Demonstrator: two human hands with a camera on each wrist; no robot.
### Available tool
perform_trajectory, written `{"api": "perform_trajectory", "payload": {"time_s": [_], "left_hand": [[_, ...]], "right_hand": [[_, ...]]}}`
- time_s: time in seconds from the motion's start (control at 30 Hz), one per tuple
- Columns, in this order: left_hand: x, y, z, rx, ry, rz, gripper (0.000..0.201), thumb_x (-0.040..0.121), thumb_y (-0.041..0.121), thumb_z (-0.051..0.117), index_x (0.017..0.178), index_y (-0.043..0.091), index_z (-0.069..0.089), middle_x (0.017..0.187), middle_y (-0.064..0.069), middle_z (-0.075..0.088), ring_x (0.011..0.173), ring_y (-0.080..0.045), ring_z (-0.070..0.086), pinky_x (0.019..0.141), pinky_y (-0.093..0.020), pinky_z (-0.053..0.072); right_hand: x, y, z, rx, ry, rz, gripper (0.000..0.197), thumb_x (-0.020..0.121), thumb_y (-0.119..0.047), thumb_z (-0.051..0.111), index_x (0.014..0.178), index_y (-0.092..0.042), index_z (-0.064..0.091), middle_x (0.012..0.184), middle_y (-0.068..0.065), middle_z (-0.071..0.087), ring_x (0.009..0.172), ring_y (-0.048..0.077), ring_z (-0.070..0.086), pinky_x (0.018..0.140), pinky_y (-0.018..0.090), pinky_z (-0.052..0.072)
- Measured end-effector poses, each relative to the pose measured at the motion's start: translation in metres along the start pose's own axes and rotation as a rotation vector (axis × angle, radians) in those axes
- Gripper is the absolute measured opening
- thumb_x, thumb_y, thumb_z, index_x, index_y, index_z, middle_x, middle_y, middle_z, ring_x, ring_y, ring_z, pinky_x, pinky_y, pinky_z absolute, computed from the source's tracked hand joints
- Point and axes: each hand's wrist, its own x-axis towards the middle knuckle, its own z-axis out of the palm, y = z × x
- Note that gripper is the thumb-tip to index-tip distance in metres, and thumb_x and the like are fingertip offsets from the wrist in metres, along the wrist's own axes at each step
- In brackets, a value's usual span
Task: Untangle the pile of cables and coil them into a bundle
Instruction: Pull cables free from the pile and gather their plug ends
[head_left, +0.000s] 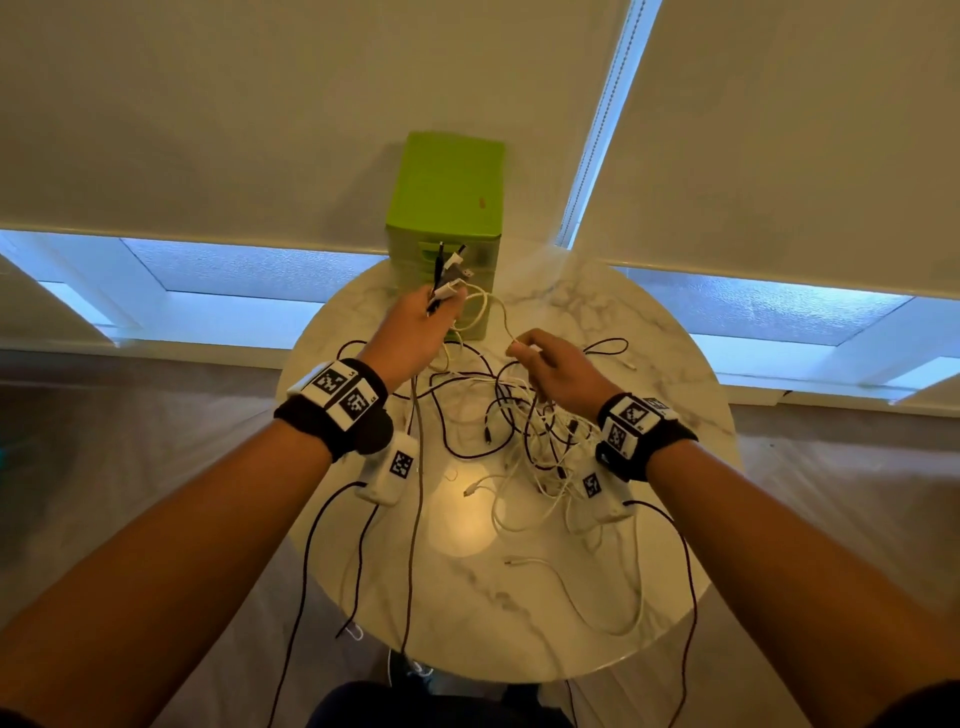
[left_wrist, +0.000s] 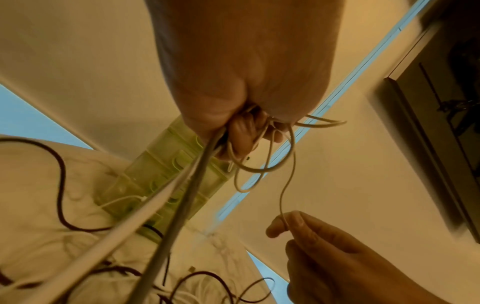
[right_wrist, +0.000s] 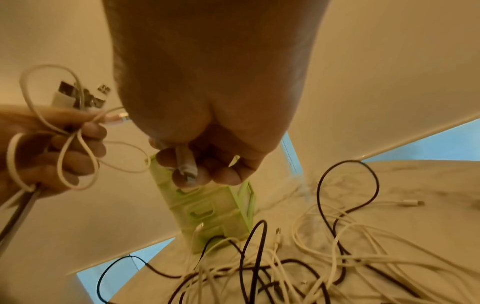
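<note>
A tangle of black and white cables (head_left: 524, 431) lies on the round marble table (head_left: 649, 322). My left hand (head_left: 415, 332) is raised above the table's far side and grips a bunch of cable ends (head_left: 452, 270), their plugs sticking up past the fingers (left_wrist: 241, 131). White loops (right_wrist: 78, 131) hang from that fist. My right hand (head_left: 550, 364), just to the right, pinches a thin white cable (left_wrist: 287, 193) that runs up to the left hand; the white plug (right_wrist: 187, 164) sits between thumb and fingertips.
A green plastic drawer unit (head_left: 447, 208) stands at the table's far edge, right behind my hands. Window blinds (head_left: 260, 130) hang beyond it. Cables trail over the table's near edge toward the floor, and one loose white cable (head_left: 587, 597) lies at the front right.
</note>
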Motion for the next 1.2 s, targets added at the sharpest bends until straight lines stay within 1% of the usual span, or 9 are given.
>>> {"api": "perform_trajectory", "payload": {"time_s": [0.17, 0.27, 0.37, 0.43, 0.6, 0.7, 0.93, 1.03, 1.2], "left_hand": [[-0.005, 0.015, 0.039, -0.031, -0.15, 0.046, 0.034, 0.103, 0.045, 0.053, 0.1, 0.014, 0.067, 0.08, -0.005, 0.052, 0.071, -0.02, 0.046, 0.066, -0.035, 0.04], [-0.015, 0.028, 0.077, 0.003, -0.269, 0.083, 0.03, 0.103, 0.044, 0.054, 0.083, 0.023, 0.062, 0.067, 0.004, 0.047, 0.064, -0.017, 0.045, 0.062, -0.032, 0.037], [-0.03, 0.041, 0.116, 0.016, -0.362, 0.113, 0.027, 0.102, 0.044, 0.056, 0.082, 0.027, 0.061, 0.057, 0.011, 0.048, 0.056, -0.015, 0.045, 0.059, -0.031, 0.037], [-0.042, 0.048, 0.139, 0.006, -0.43, 0.139, 0.028, 0.103, 0.041, 0.055, 0.082, 0.024, 0.061, 0.052, 0.01, 0.045, 0.051, -0.013, 0.04, 0.055, -0.03, 0.035], [-0.07, 0.058, 0.187, 0.046, -0.568, 0.22, 0.03, 0.103, 0.042, 0.055, 0.081, 0.023, 0.061, 0.064, -0.001, 0.049, 0.059, -0.02, 0.046, 0.061, -0.033, 0.039], [-0.083, 0.06, 0.208, 0.069, -0.594, 0.241, 0.03, 0.103, 0.046, 0.053, 0.082, 0.026, 0.06, 0.065, -0.001, 0.051, 0.059, -0.022, 0.048, 0.063, -0.037, 0.042], [-0.092, 0.068, 0.238, -0.063, -0.57, 0.133, 0.031, 0.1, 0.054, 0.051, 0.092, 0.025, 0.06, 0.085, -0.012, 0.048, 0.062, -0.02, 0.038, 0.056, -0.034, 0.035], [-0.097, 0.068, 0.249, -0.096, -0.575, 0.105, 0.025, 0.104, 0.047, 0.049, 0.098, 0.025, 0.057, 0.094, -0.012, 0.049, 0.066, -0.021, 0.037, 0.056, -0.031, 0.033], [-0.104, 0.07, 0.272, -0.066, -0.568, 0.111, 0.026, 0.105, 0.048, 0.047, 0.095, 0.025, 0.056, 0.094, -0.012, 0.053, 0.065, -0.02, 0.04, 0.057, -0.034, 0.036]], "right_hand": [[-0.031, 0.015, -0.033, -0.319, -0.028, 0.094, 0.023, 0.106, -0.027, 0.044, 0.104, -0.014, 0.064, 0.086, 0.001, 0.068, 0.072, 0.016, 0.06, 0.072, 0.034, 0.051], [-0.065, 0.029, -0.046, -0.266, 0.048, 0.148, 0.029, 0.102, -0.023, 0.054, 0.13, -0.016, 0.052, 0.103, 0.001, 0.064, 0.09, 0.024, 0.064, 0.088, 0.043, 0.053], [-0.107, 0.034, -0.055, -0.141, 0.215, 0.116, 0.067, 0.095, -0.028, 0.066, 0.149, -0.018, 0.027, 0.121, 0.006, 0.054, 0.104, 0.021, 0.058, 0.085, 0.031, 0.048], [-0.134, 0.039, -0.061, -0.134, 0.351, 0.113, 0.063, 0.096, -0.031, 0.066, 0.146, -0.015, 0.032, 0.132, 0.007, 0.049, 0.114, 0.018, 0.054, 0.091, 0.03, 0.046], [-0.198, 0.04, -0.082, -0.019, 0.569, 0.092, 0.019, 0.105, -0.027, 0.049, 0.112, -0.009, 0.05, 0.095, 0.009, 0.066, 0.085, 0.019, 0.065, 0.077, 0.027, 0.053], [-0.232, 0.047, -0.089, -0.069, 0.564, 0.171, 0.021, 0.107, -0.027, 0.044, 0.098, -0.012, 0.057, 0.072, 0.007, 0.064, 0.061, 0.016, 0.061, 0.064, 0.023, 0.048], [-0.294, 0.111, -0.099, -0.348, 0.403, 0.425, 0.021, 0.107, -0.033, 0.039, 0.096, -0.022, 0.052, 0.078, 0.0, 0.061, 0.073, 0.024, 0.058, 0.064, 0.035, 0.041], [-0.305, 0.135, -0.097, -0.385, 0.264, 0.501, 0.02, 0.105, -0.023, 0.044, 0.121, -0.021, 0.056, 0.106, 0.007, 0.066, 0.091, 0.025, 0.062, 0.074, 0.032, 0.042], [-0.283, 0.109, -0.085, -0.122, 0.206, 0.243, 0.063, 0.095, -0.019, 0.064, 0.15, -0.022, 0.035, 0.145, -0.003, 0.04, 0.118, 0.009, 0.05, 0.084, 0.022, 0.05]]}}
